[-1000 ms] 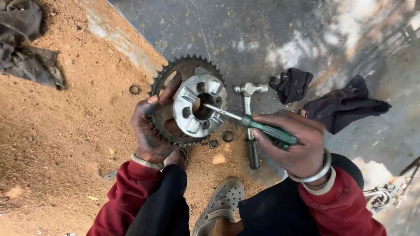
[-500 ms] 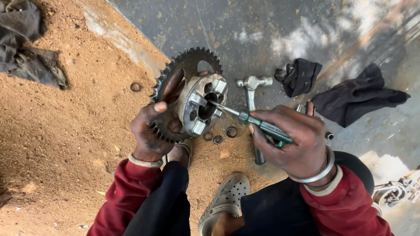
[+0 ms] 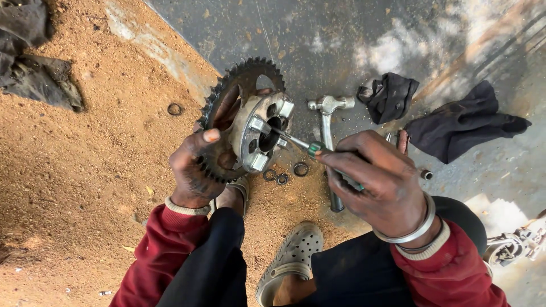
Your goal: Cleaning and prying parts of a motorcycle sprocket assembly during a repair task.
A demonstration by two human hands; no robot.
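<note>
The dark, greasy toothed steel sprocket [image 3: 227, 113] with its bolted-on silver metal hub [image 3: 263, 139] is held off the ground, tilted on edge, above the line where the orange sandy ground [image 3: 85, 187] meets the grey concrete floor [image 3: 318, 40]. The hub shows a round centre bore and square-headed fasteners around its rim. The left hand [image 3: 196, 167] grips the sprocket's near-left edge, thumb on the toothed face. The right hand [image 3: 378, 179] is clenched around a green-handled screwdriver [image 3: 310, 148], whose thin shaft reaches into the hub's bore. Just beyond lies a silver metal hammer [image 3: 327, 122]; small dark rings [image 3: 284, 173] lie beneath the hub, and black rags [image 3: 460, 122] lie far right.
</note>
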